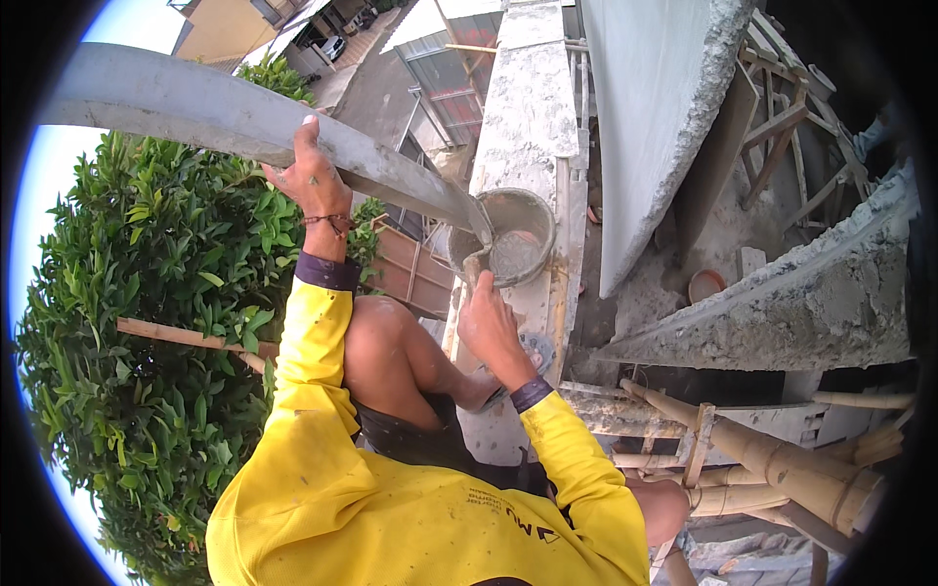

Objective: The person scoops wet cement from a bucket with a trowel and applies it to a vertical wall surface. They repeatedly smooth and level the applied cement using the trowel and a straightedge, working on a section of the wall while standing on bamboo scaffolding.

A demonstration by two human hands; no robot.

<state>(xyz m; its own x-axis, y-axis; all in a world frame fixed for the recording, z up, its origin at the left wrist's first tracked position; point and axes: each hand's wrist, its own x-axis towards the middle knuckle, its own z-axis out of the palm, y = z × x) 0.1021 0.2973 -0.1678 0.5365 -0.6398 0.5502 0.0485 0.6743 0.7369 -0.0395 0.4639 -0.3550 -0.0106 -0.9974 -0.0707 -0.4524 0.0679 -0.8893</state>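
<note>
A long grey straightedge (230,103), smeared with mortar, slants from the upper left down to a bucket (549,239). Around its lower edge is wrapped my left hand (313,186), thumb up on its face. My right hand (489,327) is closed on the handle of a trowel (473,266). The trowel's narrow metal neck meets the end of the straightedge above the bucket's left rim; its blade is mostly hidden there. Wet grey mortar (515,256) lies inside the bucket.
The bucket stands on a narrow, mortar-splashed plank walkway (528,107). A leafy tree (147,293) fills the left side. On the right are rough-edged concrete slabs (664,117), bamboo poles (762,449) and an orange-rimmed bowl (705,285). A street lies far below.
</note>
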